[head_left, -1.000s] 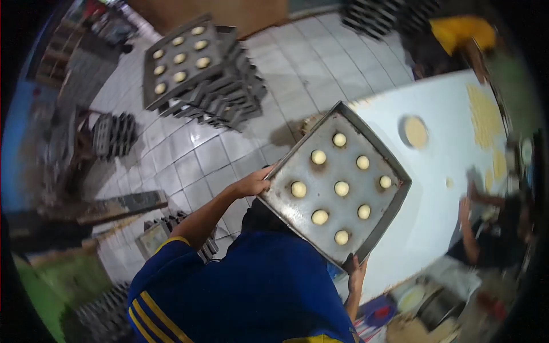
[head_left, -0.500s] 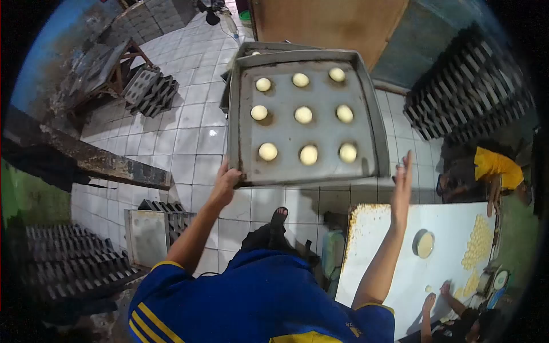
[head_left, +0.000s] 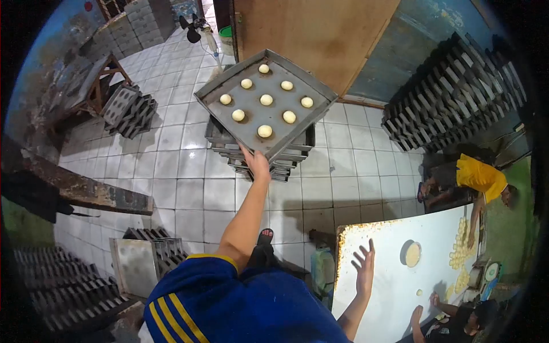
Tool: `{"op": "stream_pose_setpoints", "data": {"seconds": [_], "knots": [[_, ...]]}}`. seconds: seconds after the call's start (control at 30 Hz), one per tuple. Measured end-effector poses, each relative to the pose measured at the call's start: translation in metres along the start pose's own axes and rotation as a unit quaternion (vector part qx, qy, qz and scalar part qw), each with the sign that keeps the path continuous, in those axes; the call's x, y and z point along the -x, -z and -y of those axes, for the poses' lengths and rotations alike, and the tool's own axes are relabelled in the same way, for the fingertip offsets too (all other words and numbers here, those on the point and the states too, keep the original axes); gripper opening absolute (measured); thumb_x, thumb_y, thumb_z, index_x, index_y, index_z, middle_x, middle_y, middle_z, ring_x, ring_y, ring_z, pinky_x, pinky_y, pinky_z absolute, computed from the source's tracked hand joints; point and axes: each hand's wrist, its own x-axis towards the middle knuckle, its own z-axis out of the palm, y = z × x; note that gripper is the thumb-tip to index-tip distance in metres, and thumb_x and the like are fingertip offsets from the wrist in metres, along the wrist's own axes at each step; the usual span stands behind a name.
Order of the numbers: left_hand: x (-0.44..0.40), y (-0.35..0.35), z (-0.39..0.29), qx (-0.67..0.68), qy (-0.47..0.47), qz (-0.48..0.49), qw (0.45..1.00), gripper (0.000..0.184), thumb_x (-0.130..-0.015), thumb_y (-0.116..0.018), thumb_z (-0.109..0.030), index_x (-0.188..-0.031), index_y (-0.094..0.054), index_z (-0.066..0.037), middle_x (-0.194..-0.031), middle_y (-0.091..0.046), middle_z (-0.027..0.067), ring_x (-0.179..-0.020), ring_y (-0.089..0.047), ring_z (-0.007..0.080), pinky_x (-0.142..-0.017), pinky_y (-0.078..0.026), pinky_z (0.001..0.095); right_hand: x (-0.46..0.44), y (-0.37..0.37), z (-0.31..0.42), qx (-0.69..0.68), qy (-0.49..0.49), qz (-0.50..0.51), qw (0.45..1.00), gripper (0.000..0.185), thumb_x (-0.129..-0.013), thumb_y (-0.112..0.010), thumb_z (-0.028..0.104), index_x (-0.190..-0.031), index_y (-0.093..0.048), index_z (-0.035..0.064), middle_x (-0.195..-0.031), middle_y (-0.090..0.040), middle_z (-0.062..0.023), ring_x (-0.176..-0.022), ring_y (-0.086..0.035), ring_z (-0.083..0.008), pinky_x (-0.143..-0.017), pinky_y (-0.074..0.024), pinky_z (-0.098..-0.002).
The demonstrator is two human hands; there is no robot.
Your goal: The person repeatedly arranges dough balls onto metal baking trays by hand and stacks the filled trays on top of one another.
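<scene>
A square metal baking tray [head_left: 273, 153] lies turned cornerwise on top of a stack of trays [head_left: 220, 142], with several pale dough balls [head_left: 266, 99] spaced in rows on it. At its near corner my left hand [head_left: 257, 164] is closed around the rim. My right hand [head_left: 364, 268] is held over the left edge of the white table [head_left: 377, 297], fingers spread and nothing in it.
On the table are a round bowl [head_left: 410, 255] and many small dough pieces [head_left: 459, 251]. Two people work there, one in a yellow shirt [head_left: 479, 178]. Tall tray stacks [head_left: 452, 94] stand at right, more trays [head_left: 63, 280] at lower left. A fan [head_left: 197, 28] stands at the back.
The tray has turned cornerwise and come to lie on the stack, farther from me. My right hand has come away from its side and moved down over the table; my left still grips it.
</scene>
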Motion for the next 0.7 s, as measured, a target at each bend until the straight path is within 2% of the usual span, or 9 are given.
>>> {"op": "stream_pose_setpoints", "data": {"seconds": [0.13,0.27,0.3,0.4,0.43,0.47,0.53,0.6,0.7], "knots": [[0.007,-0.027,-0.015,0.0,-0.01,-0.017,1.0,0.083,-0.093,-0.043,0.005,-0.172,-0.021,-0.009,-0.177,-0.026,0.0183,-0.158,-0.034,0.0345,-0.127,-0.025,0.0385,0.029,0.024,-0.034,0.011,-0.058,-0.011,0.998,0.082,-0.108,-0.035,0.073,-0.172,-0.026,0.0233,-0.161,-0.045,-0.0257,-0.136,-0.057,-0.0408,-0.109,-0.0486,-0.0546],[-0.03,0.0,0.033,-0.028,-0.041,0.037,0.998,0.087,-0.096,-0.049,-0.003,-0.174,-0.013,-0.013,-0.176,-0.028,0.0186,-0.157,-0.035,0.0347,-0.126,-0.029,0.0407,0.048,0.045,-0.051,0.006,-0.064,0.013,0.998,0.083,-0.107,-0.038,0.074,-0.172,-0.028,0.022,-0.16,-0.046,-0.0262,-0.137,-0.056,-0.0412,-0.109,-0.0486,-0.0544],[-0.018,0.004,0.006,0.025,0.046,0.073,0.996,0.092,-0.098,-0.055,-0.015,-0.175,-0.004,-0.015,-0.176,-0.027,0.0182,-0.157,-0.035,0.0337,-0.126,-0.029,0.0381,0.054,0.051,-0.057,0.005,-0.065,0.022,0.998,0.084,-0.107,-0.039,0.074,-0.171,-0.028,0.0214,-0.16,-0.046,-0.0262,-0.137,-0.056,-0.041,-0.109,-0.0485,-0.0543],[0.026,0.046,-0.07,-0.01,0.223,0.065,0.973,0.101,-0.099,-0.069,-0.04,-0.174,-0.003,-0.029,-0.173,-0.03,0.019,-0.154,-0.035,0.0429,-0.118,-0.035,0.0662,0.06,0.075,-0.074,0.002,-0.058,0.054,0.997,0.077,-0.11,-0.039,0.067,-0.17,-0.033,0.0193,-0.159,-0.048,-0.0259,-0.137,-0.058,-0.0387,-0.11,-0.0494,-0.0517],[0.028,0.081,-0.048,-0.005,0.179,0.118,0.977,0.098,-0.098,-0.071,-0.048,-0.173,-0.008,-0.035,-0.169,-0.032,0.0208,-0.151,-0.037,0.0459,-0.107,-0.039,0.0757,0.065,0.083,-0.087,-0.001,-0.058,0.056,0.997,0.077,-0.11,-0.04,0.067,-0.169,-0.034,0.0176,-0.158,-0.05,-0.0254,-0.136,-0.058,-0.0382,-0.11,-0.0493,-0.0513],[0.045,0.122,-0.046,-0.05,0.165,0.135,0.976,0.08,-0.1,-0.07,-0.049,-0.165,-0.033,-0.02,-0.149,-0.053,0.0199,-0.139,-0.053,0.0373,-0.103,-0.051,0.0613,0.066,0.088,-0.102,-0.007,-0.063,0.069,0.996,0.076,-0.11,-0.042,0.066,-0.168,-0.036,0.017,-0.156,-0.052,-0.0245,-0.136,-0.058,-0.0379,-0.11,-0.0495,-0.0507],[0.088,0.201,-0.026,-0.041,0.141,0.146,0.978,0.052,-0.102,-0.068,-0.047,-0.135,-0.061,-0.006,-0.107,-0.068,0.0096,-0.101,-0.069,0.0214,-0.082,-0.058,0.0395,0.063,0.103,-0.129,-0.004,-0.08,0.102,0.991,0.073,-0.11,-0.045,0.063,-0.167,-0.039,0.0162,-0.154,-0.054,-0.0231,-0.135,-0.059,-0.0372,-0.11,-0.0496,-0.0498],[0.135,0.309,0.001,-0.176,0.143,0.089,0.97,0.039,-0.105,-0.066,-0.042,-0.104,-0.071,-0.004,-0.076,-0.06,0.0004,-0.069,-0.059,0.0112,-0.062,-0.05,0.0295,0.059,0.114,-0.171,0.046,-0.119,0.13,0.983,0.071,-0.11,-0.047,0.061,-0.164,-0.043,0.0139,-0.152,-0.057,-0.0214,-0.132,-0.061,-0.036,-0.109,-0.05,-0.0492],[0.239,0.46,0.01,-0.269,0.219,-0.037,0.937,0.041,-0.107,-0.061,-0.043,-0.093,-0.071,-0.006,-0.067,-0.055,0.0002,-0.058,-0.049,0.0114,-0.052,-0.041,0.0327,0.058,0.135,-0.239,0.15,-0.181,0.17,0.957,0.072,-0.107,-0.055,0.062,-0.156,-0.05,0.0108,-0.138,-0.064,-0.0151,-0.123,-0.064,-0.0299,-0.102,-0.0517,-0.0481]]}}
